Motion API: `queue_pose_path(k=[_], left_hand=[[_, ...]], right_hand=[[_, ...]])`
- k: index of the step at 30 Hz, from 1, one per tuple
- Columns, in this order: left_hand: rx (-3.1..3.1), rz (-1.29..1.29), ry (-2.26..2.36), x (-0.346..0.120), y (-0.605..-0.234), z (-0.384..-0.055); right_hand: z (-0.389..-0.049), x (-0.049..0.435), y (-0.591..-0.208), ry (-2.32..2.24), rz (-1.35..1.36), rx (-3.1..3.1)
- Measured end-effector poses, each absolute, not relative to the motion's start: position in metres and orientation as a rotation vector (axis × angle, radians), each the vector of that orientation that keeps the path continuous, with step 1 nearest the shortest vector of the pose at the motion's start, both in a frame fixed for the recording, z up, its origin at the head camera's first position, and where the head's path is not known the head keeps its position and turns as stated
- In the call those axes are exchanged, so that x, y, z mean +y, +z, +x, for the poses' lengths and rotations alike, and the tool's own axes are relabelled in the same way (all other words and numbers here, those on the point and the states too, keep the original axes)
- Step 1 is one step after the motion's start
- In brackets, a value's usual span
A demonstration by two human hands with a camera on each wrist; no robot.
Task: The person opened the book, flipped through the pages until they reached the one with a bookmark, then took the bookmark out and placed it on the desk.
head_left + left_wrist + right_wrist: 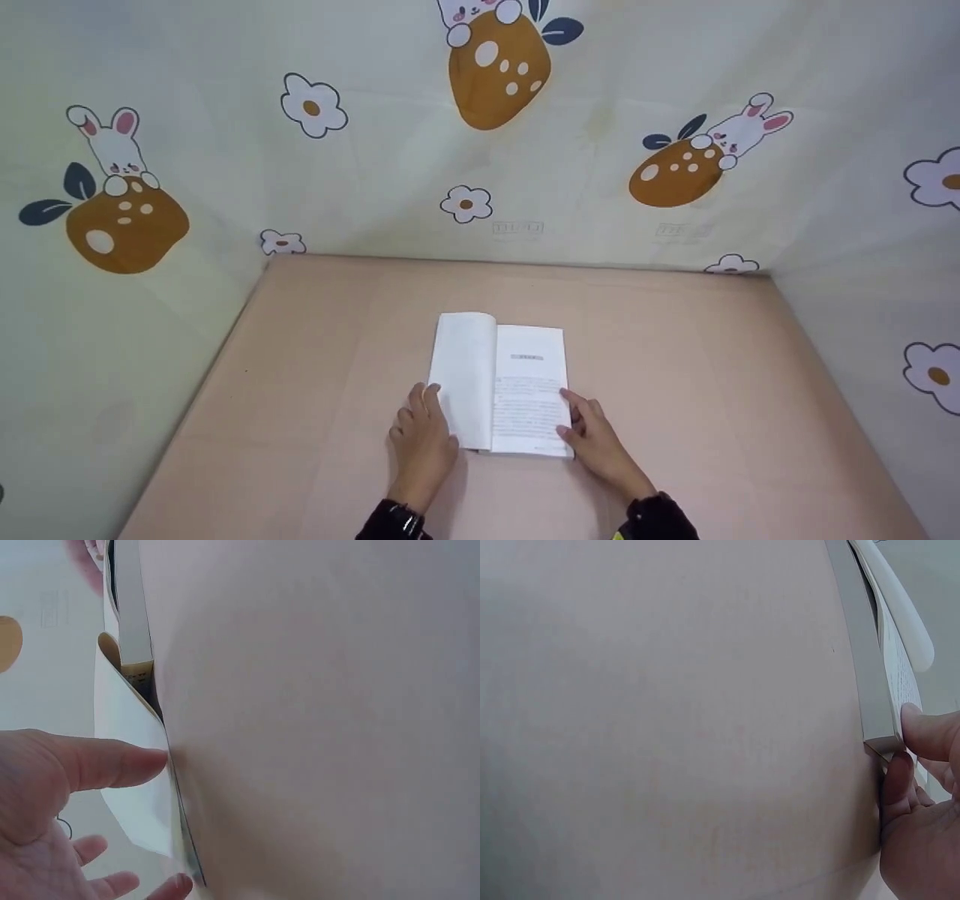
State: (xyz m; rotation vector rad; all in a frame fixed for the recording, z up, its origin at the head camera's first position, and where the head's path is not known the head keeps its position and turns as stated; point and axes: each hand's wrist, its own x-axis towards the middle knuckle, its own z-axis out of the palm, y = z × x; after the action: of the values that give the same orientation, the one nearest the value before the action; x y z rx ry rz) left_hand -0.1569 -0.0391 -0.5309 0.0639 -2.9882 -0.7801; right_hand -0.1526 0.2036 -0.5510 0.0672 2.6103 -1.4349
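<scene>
An open book (531,412) lies on the table in front of me, its right page printed with a heading and lines of text. The left leaf (463,375) is blank and curves up near the spine. My left hand (424,442) is at the lower left of the book; its thumb (127,763) touches the lower edge of that leaf, and the other fingers spread loosely along the side. On the opposite side, my right hand (600,442) pinches the book's lower right edge. The right thumb (928,733) lies on the page, with a finger (898,778) beside the corner underneath.
The table is covered with a plain pinkish-beige cloth (690,390). Pale fabric walls (375,172) printed with rabbits, fruit and flowers rise at the back and on both sides. Dark bands and sleeves (658,517) cover the wrists.
</scene>
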Motion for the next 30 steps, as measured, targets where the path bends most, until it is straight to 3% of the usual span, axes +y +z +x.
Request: queue_pose_path(k=[12, 22, 30], left_hand=[[-2.895, -0.648, -0.353, -0.012, -0.534, -0.16], [-2.96, -0.549, -0.314, 0.014, -0.529, -0.162], [-3.046, -0.466, -0.006, 0.029, -0.529, -0.164]], right_hand=[[-0.153, 0.207, -0.554, -1.47, -0.078, 2.651], [-0.154, 0.207, -0.553, -1.449, -0.036, 2.647], [-0.154, 0.209, -0.552, -1.485, -0.041, 2.605]])
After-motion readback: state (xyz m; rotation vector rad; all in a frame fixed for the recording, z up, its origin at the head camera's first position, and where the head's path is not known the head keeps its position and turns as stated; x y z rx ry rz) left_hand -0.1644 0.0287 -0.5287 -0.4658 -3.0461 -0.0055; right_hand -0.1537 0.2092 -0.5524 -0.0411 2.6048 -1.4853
